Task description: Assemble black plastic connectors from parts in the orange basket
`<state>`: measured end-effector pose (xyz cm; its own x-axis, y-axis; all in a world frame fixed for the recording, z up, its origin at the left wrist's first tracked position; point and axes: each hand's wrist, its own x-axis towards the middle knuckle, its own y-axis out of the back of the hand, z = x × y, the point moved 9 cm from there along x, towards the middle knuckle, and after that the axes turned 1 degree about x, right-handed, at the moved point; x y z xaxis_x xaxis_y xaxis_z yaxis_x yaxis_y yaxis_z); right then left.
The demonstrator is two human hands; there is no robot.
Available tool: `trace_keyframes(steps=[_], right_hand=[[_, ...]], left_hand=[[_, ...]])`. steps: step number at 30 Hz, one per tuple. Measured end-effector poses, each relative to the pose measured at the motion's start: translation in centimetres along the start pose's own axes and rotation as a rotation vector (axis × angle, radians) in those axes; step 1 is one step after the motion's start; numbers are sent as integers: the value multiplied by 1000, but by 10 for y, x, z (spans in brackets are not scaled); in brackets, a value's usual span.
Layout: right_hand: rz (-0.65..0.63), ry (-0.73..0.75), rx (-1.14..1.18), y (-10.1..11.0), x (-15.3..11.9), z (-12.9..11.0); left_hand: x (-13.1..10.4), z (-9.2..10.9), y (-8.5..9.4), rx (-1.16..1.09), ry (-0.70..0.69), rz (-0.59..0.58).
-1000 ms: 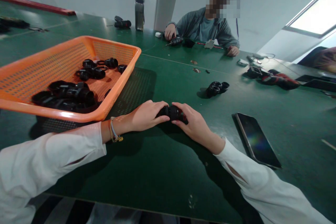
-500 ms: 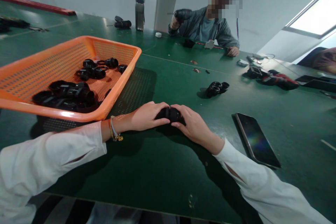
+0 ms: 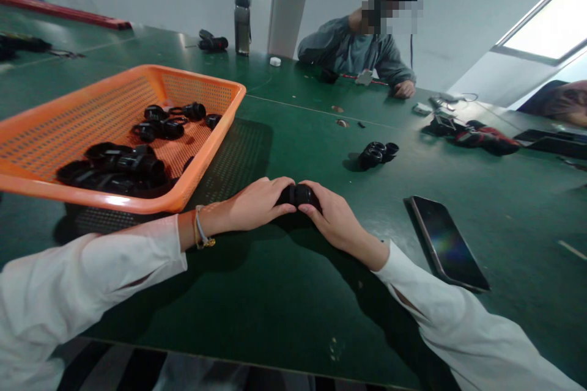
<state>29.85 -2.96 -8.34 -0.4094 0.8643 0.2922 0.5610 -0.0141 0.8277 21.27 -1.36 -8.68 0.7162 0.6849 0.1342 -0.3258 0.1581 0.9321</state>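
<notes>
Both hands meet over the green table [image 3: 284, 317] around one dark cylindrical part [image 3: 298, 195]. My left hand [image 3: 259, 203] has its fingers and thumb closed on the part's left end. The right end is gripped by my right hand [image 3: 334, 215]. Fingers cover much of the part, so its full shape is hidden. To the left, an orange perforated basket [image 3: 215, 149] holds several black fittings [image 3: 132, 162]. Beyond my right hand lies a small group of black fittings [image 3: 376, 154].
A phone [image 3: 449, 244] lies right of my right hand. Across the table a person [image 3: 362, 52] sits near a bottle [image 3: 242, 23]. Black and red items [image 3: 486, 137] lie at the right, and a red bar [image 3: 68, 12] at the far left.
My right hand has shifted slightly and its thumb sits a little higher on the part. The person opposite has lowered or drawn back the raised hand with the dark tool, now out of sight.
</notes>
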Motion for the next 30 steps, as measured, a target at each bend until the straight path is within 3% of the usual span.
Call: trace_keyframes(steps=[17, 30], right_hand=[[15, -122, 48, -1, 1, 3], [-37, -225, 132, -2, 1, 7]], left_hand=[[0, 3, 1, 53, 33, 4], [0, 10, 4, 213, 12, 9]])
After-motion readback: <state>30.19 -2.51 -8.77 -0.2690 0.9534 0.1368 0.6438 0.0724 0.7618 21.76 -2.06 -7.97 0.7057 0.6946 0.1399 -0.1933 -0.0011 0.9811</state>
